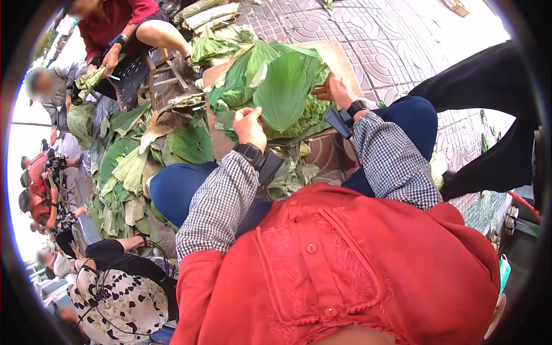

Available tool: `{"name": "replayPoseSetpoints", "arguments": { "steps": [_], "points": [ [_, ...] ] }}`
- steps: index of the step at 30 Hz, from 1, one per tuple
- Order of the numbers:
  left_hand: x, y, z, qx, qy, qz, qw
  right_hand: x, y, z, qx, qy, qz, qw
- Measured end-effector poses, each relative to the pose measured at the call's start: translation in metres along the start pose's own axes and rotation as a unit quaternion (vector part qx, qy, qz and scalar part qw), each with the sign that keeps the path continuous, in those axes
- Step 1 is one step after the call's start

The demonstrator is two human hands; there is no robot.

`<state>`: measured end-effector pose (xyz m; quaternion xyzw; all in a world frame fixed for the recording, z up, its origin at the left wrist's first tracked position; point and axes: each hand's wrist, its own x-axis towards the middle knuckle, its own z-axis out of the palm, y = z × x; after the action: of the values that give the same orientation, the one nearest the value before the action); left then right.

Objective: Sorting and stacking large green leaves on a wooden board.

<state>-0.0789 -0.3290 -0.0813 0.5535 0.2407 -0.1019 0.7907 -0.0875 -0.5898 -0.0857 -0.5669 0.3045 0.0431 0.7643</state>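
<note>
A stack of large green lotus leaves lies on a low wooden board before me. My left hand is at the near left edge of the top leaf, thumb and fingers drawn together; whether the leaf's edge is between them I cannot tell. My right hand reaches the right edge of the stack, its fingers partly behind the leaves. More crumpled green leaves show beneath the top one, by my right wrist. Both wrists wear dark straps with black devices.
Heaps of green and dried leaves cover the ground at left, with rolled bundles beyond the board. A person in red handles a leaf by a wooden stool. Another person sits lower left; dark-trousered legs stand at right.
</note>
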Motion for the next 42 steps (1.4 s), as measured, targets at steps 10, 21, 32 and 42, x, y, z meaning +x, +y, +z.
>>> {"name": "replayPoseSetpoints", "arguments": {
  "steps": [10, 21, 32, 42],
  "points": [
    [0.004, -0.018, -0.005, 0.019, -0.001, -0.023, 1.000, 0.015, 0.035, -0.007, -0.465, 0.204, -0.236, 0.829],
    [0.000, -0.012, -0.015, 0.218, 0.016, 0.100, 0.971, -0.025, -0.005, -0.004, -0.587, 0.206, -0.261, 0.738],
    [0.004, -0.018, -0.028, 0.264, 0.028, 0.100, 0.959, -0.034, 0.060, 0.051, -0.706, 0.005, -0.319, 0.632],
    [0.026, 0.065, -0.053, 0.590, 0.038, 0.258, 0.764, -0.028, 0.066, 0.044, -0.698, 0.008, -0.366, 0.616]
  ]
}}
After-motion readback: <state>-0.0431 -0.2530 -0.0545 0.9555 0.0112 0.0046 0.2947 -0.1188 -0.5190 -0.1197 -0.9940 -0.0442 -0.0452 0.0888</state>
